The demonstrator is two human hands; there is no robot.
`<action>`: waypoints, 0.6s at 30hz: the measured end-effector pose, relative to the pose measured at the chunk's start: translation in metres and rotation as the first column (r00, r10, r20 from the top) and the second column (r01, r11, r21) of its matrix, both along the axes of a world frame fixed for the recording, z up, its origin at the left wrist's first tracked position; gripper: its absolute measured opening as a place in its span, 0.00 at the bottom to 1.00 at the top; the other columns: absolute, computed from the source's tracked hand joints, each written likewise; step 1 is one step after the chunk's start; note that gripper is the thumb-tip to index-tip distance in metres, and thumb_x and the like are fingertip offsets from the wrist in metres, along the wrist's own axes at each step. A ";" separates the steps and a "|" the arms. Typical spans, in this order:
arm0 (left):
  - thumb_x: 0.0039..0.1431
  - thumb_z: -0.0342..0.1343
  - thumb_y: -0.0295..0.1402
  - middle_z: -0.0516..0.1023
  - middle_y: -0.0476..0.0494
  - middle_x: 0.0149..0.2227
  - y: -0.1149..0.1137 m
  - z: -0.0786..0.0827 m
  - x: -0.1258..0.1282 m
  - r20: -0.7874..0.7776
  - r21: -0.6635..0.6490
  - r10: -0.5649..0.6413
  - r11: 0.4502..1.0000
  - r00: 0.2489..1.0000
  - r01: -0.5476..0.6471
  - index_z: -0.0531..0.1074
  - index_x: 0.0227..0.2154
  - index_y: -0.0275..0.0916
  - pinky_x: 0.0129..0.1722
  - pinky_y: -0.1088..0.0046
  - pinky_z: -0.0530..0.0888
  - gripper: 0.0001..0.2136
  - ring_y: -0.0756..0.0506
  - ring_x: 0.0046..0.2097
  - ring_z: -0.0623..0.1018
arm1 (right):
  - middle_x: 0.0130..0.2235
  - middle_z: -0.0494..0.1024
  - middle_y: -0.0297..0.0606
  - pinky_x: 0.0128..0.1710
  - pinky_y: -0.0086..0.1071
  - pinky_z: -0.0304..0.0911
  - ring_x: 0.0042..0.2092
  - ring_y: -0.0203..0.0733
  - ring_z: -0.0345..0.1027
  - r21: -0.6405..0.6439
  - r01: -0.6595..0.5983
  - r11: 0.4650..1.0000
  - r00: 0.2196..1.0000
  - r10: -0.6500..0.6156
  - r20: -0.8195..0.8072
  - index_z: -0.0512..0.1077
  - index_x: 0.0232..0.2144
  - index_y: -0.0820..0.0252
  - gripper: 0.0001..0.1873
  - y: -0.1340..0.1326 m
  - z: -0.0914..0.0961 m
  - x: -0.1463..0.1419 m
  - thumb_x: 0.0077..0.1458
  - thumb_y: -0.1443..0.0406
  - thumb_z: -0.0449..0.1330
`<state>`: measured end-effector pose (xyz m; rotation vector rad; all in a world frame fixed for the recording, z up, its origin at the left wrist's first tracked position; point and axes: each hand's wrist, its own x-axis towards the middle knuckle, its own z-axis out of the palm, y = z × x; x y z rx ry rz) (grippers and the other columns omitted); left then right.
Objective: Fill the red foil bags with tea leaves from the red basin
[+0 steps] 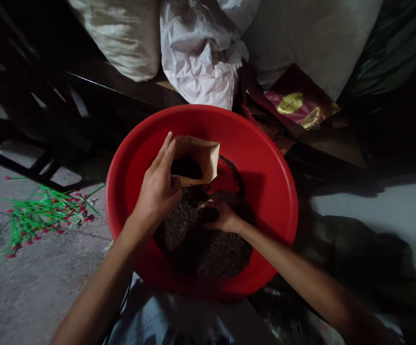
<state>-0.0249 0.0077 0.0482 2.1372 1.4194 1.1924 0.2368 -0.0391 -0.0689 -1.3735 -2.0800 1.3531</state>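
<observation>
A large red plastic basin (283, 191) stands in front of me, with a heap of dark, loose, dry bits like tea leaves (225, 254) in its bottom. My left hand (159, 184) grips the left side of a brown paper bag (210, 165), thumb and fingers around its wall. The bag's mouth is open toward me, and dark bits show inside. Just below and to the right of the bag, my right hand (221, 215) is curled into the heap. Its fingers close around some of the bits, and the fingertips are partly hidden.
White cloth-like sacks (200, 57) lean behind the basin on a dark wooden ledge (121, 88). Maroon and gold packets (297, 100) lie at the back right. Green sticks with red ends (50, 211) are scattered on the concrete floor (64, 268) at left.
</observation>
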 end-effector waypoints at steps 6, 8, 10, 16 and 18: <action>0.51 0.49 0.15 0.52 0.41 0.77 -0.007 0.000 0.007 -0.068 -0.027 -0.053 0.998 0.996 0.051 0.50 0.75 0.45 0.72 0.55 0.68 0.46 0.38 0.75 0.60 | 0.43 0.83 0.37 0.47 0.40 0.75 0.44 0.46 0.78 -0.125 0.167 0.978 0.944 -0.195 -0.267 0.80 0.46 0.55 0.24 0.003 0.097 0.003 0.46 0.56 0.74; 0.53 0.48 0.15 0.50 0.38 0.78 -0.011 -0.003 0.013 -0.079 -0.038 -0.073 0.997 0.994 0.070 0.48 0.75 0.44 0.72 0.54 0.66 0.46 0.38 0.76 0.58 | 0.44 0.82 0.36 0.47 0.39 0.76 0.44 0.44 0.78 -0.066 0.259 0.964 0.898 -0.266 -0.351 0.79 0.49 0.53 0.25 0.017 0.138 -0.003 0.50 0.54 0.73; 0.54 0.49 0.16 0.47 0.37 0.78 -0.012 -0.006 0.018 -0.088 -0.046 -0.081 0.996 0.993 0.078 0.45 0.76 0.44 0.72 0.52 0.66 0.46 0.37 0.76 0.58 | 0.48 0.82 0.36 0.55 0.43 0.74 0.50 0.46 0.78 0.078 0.353 0.932 0.882 -0.304 -0.359 0.79 0.51 0.52 0.23 0.038 0.171 -0.017 0.54 0.54 0.72; 0.54 0.54 0.18 0.47 0.42 0.79 0.001 -0.005 0.019 -0.057 -0.055 -0.034 0.998 0.998 0.031 0.49 0.75 0.46 0.75 0.54 0.62 0.45 0.35 0.77 0.56 | 0.50 0.80 0.36 0.63 0.51 0.67 0.59 0.52 0.74 0.412 0.217 0.885 0.974 -0.169 -0.150 0.78 0.52 0.56 0.24 0.089 0.211 -0.047 0.62 0.48 0.64; 0.54 0.55 0.19 0.49 0.44 0.78 0.007 -0.002 0.014 -0.053 -0.049 -0.004 0.999 0.999 0.002 0.51 0.74 0.46 0.76 0.53 0.60 0.44 0.35 0.77 0.55 | 0.51 0.80 0.36 0.60 0.48 0.69 0.59 0.50 0.74 0.492 0.283 0.823 0.959 -0.235 -0.158 0.78 0.52 0.55 0.24 0.094 0.200 -0.029 0.68 0.46 0.56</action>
